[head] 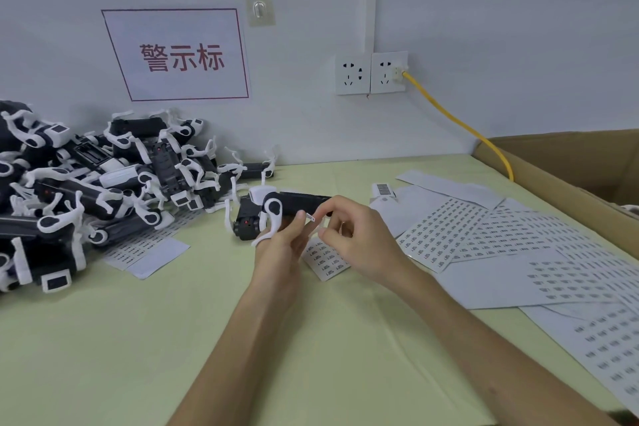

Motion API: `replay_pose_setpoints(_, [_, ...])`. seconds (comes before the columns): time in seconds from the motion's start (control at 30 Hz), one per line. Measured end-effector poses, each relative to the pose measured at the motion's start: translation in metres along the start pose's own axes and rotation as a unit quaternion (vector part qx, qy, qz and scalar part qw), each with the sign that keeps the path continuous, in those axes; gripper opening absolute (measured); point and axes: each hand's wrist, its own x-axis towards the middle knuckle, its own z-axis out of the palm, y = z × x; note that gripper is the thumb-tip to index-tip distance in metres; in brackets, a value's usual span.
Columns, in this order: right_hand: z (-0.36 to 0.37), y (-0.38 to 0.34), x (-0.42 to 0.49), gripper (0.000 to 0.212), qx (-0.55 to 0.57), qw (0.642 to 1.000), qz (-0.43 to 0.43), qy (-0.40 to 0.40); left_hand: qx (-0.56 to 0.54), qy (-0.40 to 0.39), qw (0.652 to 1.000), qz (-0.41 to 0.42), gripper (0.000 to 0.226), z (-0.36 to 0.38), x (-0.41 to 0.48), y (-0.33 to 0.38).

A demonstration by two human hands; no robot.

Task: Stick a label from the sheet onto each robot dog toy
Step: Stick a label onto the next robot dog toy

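A black robot dog toy (294, 202) with white legs lies at the middle of the green table, and my left hand (280, 252) holds it from the near side. One white leg curls round that hand's thumb side. My right hand (356, 235) pinches a tiny white label (310, 217) between thumb and forefinger, right at the tips of my left fingers and just in front of the toy's black body. A small label sheet (326, 261) lies flat under both hands.
A big pile of robot dog toys (86, 183) fills the left, with a sheet (148, 254) partly under it. Several label sheets (484, 235) spread over the right side. A cardboard box (553, 169) stands at the right edge, and a yellow cable (456, 119) runs from the wall socket (387, 73).
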Motion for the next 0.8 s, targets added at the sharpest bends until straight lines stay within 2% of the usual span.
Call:
replay_pose_setpoints(0.17, [0.0003,0.0038,0.0019,0.014,-0.029,0.999,-0.003,0.027,0.007,-0.006,1.0,0.015,0.009,0.001,0.0009,-0.0013])
replay_pose_setpoints(0.47, [0.0023,0.0054,0.0029,0.012,-0.05,0.998,0.005,0.041,0.039,-0.006,0.998,0.039,0.029,0.0003,0.0003,-0.0046])
replay_pose_setpoints(0.8, [0.0079,0.0058,-0.0002,0.013,-0.083,0.996,0.014,0.03,0.01,0.065,0.997,0.042,0.044,0.0004,0.0013,-0.0062])
